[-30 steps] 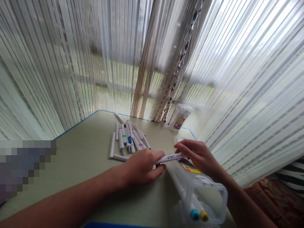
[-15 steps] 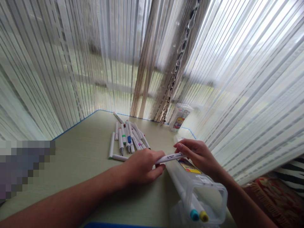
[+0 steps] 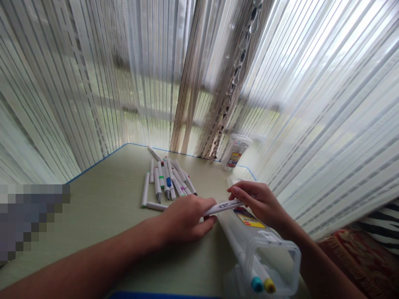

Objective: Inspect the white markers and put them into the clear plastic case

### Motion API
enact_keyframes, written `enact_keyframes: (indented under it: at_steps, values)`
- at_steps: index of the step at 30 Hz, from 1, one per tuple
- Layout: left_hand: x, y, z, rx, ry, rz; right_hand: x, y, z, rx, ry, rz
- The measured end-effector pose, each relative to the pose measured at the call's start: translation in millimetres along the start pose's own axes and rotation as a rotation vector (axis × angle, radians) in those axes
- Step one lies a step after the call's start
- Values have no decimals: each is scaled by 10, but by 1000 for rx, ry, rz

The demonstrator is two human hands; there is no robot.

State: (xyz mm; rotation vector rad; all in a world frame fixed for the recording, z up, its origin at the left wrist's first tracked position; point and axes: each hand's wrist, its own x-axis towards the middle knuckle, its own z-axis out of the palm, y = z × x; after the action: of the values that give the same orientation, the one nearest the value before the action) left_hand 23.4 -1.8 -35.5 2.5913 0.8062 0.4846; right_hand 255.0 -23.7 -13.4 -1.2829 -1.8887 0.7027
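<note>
Both of my hands hold one white marker [image 3: 223, 206] over the pale green table [image 3: 102, 207]. My left hand [image 3: 187, 218] is closed round its left end. My right hand [image 3: 260, 202] pinches its right end with curled fingers. Just below them lies a clear plastic marker case [image 3: 274, 265] on its side, with a yellow label and two markers inside, blue-capped and yellow-capped. Several loose white markers [image 3: 166, 180] with coloured caps lie in a pile beyond my left hand.
A second clear marker box [image 3: 235, 151] stands at the table's far right corner. Sheer striped curtains [image 3: 311, 104] hang close round the table's back and right sides. A patterned red cushion [image 3: 358, 261] lies at the lower right. A blurred patch covers the left edge.
</note>
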Motion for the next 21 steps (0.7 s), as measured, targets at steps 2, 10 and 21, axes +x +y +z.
enact_keyframes:
  at_steps: [2,10,21]
  values:
    - [0,-6,6,8,4,-5,2,6,-1,-12,-3,-4]
    - [-3,-6,6,5,-9,-11,4,7,0,-34,2,-20]
    - [3,-5,8,14,-2,-11,-3,10,-2,-41,6,-16]
